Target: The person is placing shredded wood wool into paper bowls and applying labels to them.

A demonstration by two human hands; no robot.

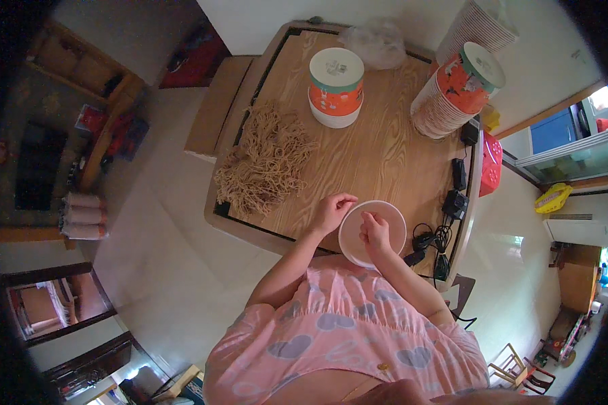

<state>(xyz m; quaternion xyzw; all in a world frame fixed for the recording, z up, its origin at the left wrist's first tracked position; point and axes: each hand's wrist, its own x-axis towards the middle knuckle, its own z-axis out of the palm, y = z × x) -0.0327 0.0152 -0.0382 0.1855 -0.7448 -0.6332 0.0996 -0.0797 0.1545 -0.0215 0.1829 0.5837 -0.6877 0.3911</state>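
Note:
A white paper bowl point(389, 223) stands on the wooden table point(378, 155) near its front edge. My left hand point(332, 210) rests on the bowl's left rim with fingers pinched together. My right hand point(374, 231) is inside the bowl, fingers curled; whether it holds anything is hidden. A large heap of dry brown noodles point(267, 160) lies on the table to the left of my hands.
A stack of orange and white paper bowls point(336, 88) stands at the table's middle back. Long leaning stacks of bowls point(456, 91) sit at the back right, with a crumpled plastic bag point(378, 42) beside them. Black chargers and cables point(449, 202) line the right edge.

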